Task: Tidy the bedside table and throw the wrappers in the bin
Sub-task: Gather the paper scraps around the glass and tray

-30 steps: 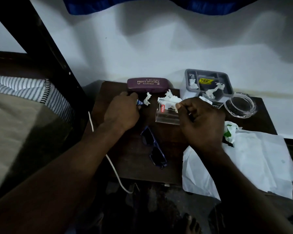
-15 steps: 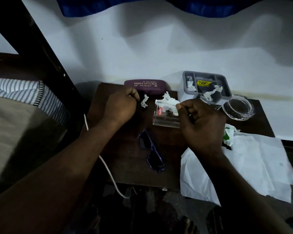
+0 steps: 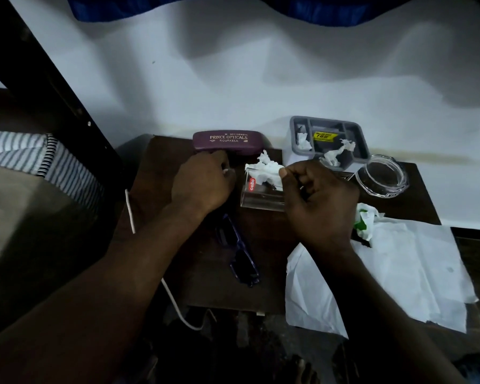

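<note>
Nearest, a white paper sheet (image 3: 399,273) is overhanging the tabletop's (image 3: 161,167) front right corner, with sunglasses (image 3: 240,253) lying left of it. Mid-table, the right hand (image 3: 319,200) is pinching the tissue wad (image 3: 265,169) at the glass tumbler's (image 3: 261,194) rim, thumb against forefinger. The left hand (image 3: 201,184), fingers curled, is nipping a small white scrap (image 3: 225,171). Drawing the wad straight up would, I judge, be keeping the tumbler from tipping. More wrappers (image 3: 334,156) are waiting in the grey tray (image 3: 293,139) at the back edge.

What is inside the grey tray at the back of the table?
The grey tray holds a crumpled tissue in its left compartment, a second twisted tissue near its front edge, and a yellow sticker. The dark compartment floors are too dim to show anything else.
</note>
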Motion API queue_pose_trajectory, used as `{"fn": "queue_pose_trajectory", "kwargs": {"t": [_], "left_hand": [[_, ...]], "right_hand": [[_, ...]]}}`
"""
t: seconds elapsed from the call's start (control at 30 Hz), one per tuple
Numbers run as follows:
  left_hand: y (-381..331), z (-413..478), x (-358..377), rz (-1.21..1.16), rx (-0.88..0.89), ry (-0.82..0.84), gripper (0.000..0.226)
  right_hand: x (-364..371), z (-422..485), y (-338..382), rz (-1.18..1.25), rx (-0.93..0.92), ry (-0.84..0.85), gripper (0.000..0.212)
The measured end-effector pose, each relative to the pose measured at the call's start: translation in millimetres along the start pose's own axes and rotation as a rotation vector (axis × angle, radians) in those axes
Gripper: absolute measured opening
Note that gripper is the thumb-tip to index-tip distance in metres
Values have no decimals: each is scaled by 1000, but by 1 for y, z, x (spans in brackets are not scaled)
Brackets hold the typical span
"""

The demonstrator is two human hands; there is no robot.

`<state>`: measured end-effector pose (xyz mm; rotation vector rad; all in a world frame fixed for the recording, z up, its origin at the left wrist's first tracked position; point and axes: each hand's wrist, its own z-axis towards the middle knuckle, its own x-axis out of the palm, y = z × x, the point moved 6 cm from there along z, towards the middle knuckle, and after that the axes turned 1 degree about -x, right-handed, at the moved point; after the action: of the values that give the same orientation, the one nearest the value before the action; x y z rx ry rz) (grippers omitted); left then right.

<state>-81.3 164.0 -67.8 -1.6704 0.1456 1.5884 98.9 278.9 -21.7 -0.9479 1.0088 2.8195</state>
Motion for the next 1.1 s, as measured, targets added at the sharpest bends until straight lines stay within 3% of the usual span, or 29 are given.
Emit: {"fn": "queue_pose_trajectory", "kwargs": {"t": [0.17,0.27,0.33,0.43,0.57,0.77,0.93,1.1], "left_hand": [[-4,12,-11,-211,-93,-84,24],[-9,17,-9,-315,-30,-32,12],[-14,18,0,-247,85,71,8],[-14,18,11,-86,179,171,31],[-16,20,19,18,263,228,44],[-19,23,17,40,240,159,31],[-16,31,5,-151,182,57,11],[-11,29,-8,-521,14,9,21]], "right_hand": [[-8,4,-10,7,37,-24,12],[-10,5,-14,19,47,-29,13],[-10,4,-15,18,47,-26,12],[-12,4,-18,23,55,-21,11],[-13,6,-26,31,87,-14,11],[-22,19,-38,-50,104,-46,7],[-36,25,-52,-122,158,-126,6],[-43,24,-57,-156,187,-147,4]]}}
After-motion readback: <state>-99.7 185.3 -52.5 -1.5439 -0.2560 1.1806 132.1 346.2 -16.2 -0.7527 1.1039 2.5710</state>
